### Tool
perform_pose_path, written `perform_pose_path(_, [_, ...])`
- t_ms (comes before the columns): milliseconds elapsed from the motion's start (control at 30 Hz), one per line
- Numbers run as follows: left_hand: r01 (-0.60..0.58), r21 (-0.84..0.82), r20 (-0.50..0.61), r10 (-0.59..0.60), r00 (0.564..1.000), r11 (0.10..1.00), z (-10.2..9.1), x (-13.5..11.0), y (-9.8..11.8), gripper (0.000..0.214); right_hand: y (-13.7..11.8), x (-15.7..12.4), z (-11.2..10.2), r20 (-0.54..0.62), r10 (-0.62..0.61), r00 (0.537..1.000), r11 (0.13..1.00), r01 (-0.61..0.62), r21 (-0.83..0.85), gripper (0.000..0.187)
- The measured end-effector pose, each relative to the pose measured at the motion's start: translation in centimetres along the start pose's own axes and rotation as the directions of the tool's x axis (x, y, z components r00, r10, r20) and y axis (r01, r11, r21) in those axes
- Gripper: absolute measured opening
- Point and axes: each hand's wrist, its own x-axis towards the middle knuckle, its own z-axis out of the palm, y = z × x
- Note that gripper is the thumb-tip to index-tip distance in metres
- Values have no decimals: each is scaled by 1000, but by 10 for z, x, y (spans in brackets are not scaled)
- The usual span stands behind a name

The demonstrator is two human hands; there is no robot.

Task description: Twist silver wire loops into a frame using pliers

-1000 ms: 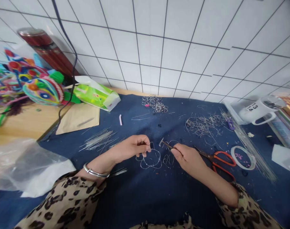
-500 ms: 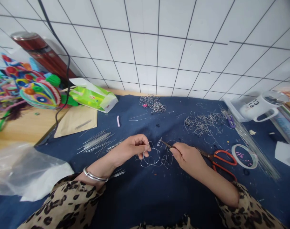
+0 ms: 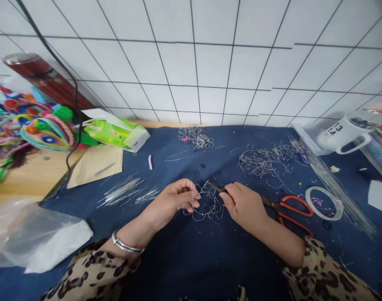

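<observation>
My left hand [image 3: 181, 196] pinches a thin silver wire [image 3: 206, 215] that is bent into several loops, hanging just over the dark blue cloth. From the right, my right hand [image 3: 242, 205] is closed around a dark pair of pliers [image 3: 214, 186], whose narrow tip points left. At that tip is a short bright piece of wire, close to my left fingertips. The handles of the pliers are hidden in my palm. Behind my right wrist lie scissors [image 3: 296, 207] with orange-red handles, their blades partly covered by the hand.
Straight wires [image 3: 123, 190] lie left of my hands. Two wire tangles [image 3: 195, 137] [image 3: 266, 161] sit farther back. At right are a clear round dish [image 3: 324, 202] with pink beads, long thin rods [image 3: 344, 188] and a white mug [image 3: 347, 133]. A plastic bag [image 3: 52, 234] lies at left.
My right hand has brought the plier tip closer to my left fingers, together with the short wire piece. The whole view has shifted slightly.
</observation>
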Motion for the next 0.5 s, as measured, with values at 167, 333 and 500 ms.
perform_pose_path(167, [-4,-37,-40,2,999,999,-2,0,-4,13,6,3,6,-30,14,999,997,-12,80,31])
perform_pose_path(333, [-14,-27,-38,13,999,1000,-10,0,-5,13,6,2,10,-34,3,999,995,0,97,30])
perform_pose_path(500, [-1,-36,5,1,1000,999,-16,1,-7,17,5,2,11,-27,-14,1000,998,16,67,29])
